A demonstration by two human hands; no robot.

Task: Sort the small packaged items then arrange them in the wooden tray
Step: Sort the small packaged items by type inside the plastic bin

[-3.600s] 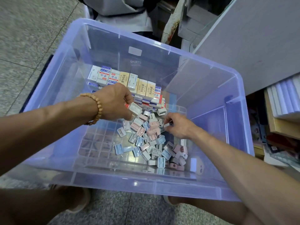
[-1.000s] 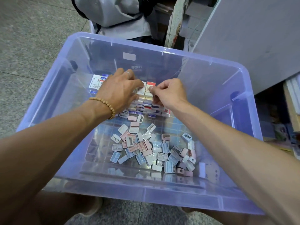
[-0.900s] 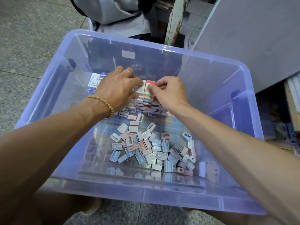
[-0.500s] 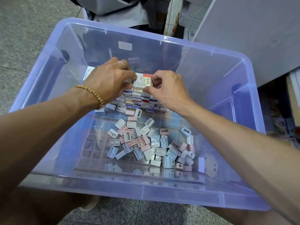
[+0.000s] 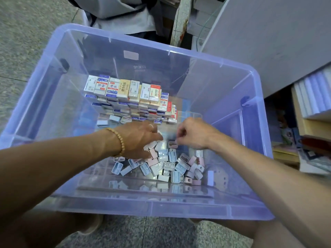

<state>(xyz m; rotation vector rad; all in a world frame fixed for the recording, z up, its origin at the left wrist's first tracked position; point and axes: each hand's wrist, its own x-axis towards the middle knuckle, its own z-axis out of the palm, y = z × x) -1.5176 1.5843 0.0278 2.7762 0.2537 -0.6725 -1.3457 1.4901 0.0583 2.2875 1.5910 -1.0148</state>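
Head view: translucent blue plastic bin (image 5: 44,56) on speckled floor (image 5: 23,33), no wooden tray in frame. Inside, toward far wall: stacked rows of small printed boxes (image 5: 125,97), top layer upright and packed edge to edge, lower layers stepping down toward the near side. Near side of bin floor: loose heap of small pastel cases (image 5: 168,165), blue, pink and grey, lying at mixed angles.

Left hand (image 5: 138,138), beaded bracelet at wrist, palm down on upper left of heap, fingers curled over several pale cases; exact hold hidden under hand. Right hand (image 5: 193,133) just beside it, fingers curled, fingertips pinching a small pink case (image 5: 172,143) at top of heap. Hands close, not touching.

Bare bin floor left of heap and right of stack. Grey panel (image 5: 268,42) and shelved paper stock (image 5: 315,93) close along right rim.
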